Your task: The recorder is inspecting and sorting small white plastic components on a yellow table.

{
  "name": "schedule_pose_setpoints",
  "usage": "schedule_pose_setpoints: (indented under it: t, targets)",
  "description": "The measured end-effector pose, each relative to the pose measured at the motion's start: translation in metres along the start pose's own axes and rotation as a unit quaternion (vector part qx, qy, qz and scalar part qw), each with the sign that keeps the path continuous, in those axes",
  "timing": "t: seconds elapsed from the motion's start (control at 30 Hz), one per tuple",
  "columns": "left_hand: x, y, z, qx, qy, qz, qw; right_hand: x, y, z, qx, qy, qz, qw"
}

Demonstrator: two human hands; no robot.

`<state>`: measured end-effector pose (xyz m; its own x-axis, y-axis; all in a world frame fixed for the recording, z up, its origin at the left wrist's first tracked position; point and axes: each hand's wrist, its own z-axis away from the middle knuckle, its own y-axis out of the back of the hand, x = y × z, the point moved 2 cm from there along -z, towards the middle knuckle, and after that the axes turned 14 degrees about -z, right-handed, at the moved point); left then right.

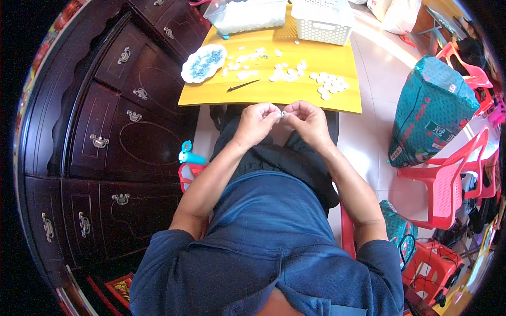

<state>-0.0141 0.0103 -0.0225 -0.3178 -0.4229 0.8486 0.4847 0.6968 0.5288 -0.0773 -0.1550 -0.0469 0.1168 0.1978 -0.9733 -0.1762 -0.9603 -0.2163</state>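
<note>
Holding a very small whitish part (283,114) between the two hands, the person keeps it in the air above the lap, just in front of the near edge of the yellow desk (274,95). The left hand (256,122) and the right hand (309,121) meet at this part, and the fingers of both are closed on it in a pinch from each side, thumbs on top; what exactly it is, is too small to tell. It looks like the same kind as the white pieces (287,73) scattered on the desk, so I judge it very light and stiff, probably smooth plastic, and therefore a little slippery. Such a thing does not need force, but it can easily jump away from the fingertips and fall onto the dark trousers or the floor. The best hold seems to be on its edges, with the tips only, so that the middle stays free. On the desk lie also a thin dark tool (243,85), a white tray with bluish bits (204,63), a clear tub (247,15) and a white basket (322,22), all well apart from the hands
</note>
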Motion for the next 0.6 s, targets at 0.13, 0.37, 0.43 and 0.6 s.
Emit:
schedule_pose_setpoints:
  t: [0.13,0.37,0.43,0.6]
  targets:
    - [0.005,-0.001,0.001,0.058,-0.060,-0.071,0.994,0.003,0.001,0.000,0.002,0.006,0.019,1.000]
    - [0.004,-0.006,-0.002,0.063,-0.058,-0.090,0.992,0.001,-0.002,0.001,0.020,0.021,0.060,0.998]
    - [0.001,-0.006,-0.003,0.064,-0.055,-0.091,0.992,-0.002,-0.005,0.003,0.025,0.026,0.100,0.994]
    - [0.003,-0.001,-0.003,0.008,0.043,0.040,0.998,0.006,0.002,-0.001,0.012,-0.030,-0.082,0.996]
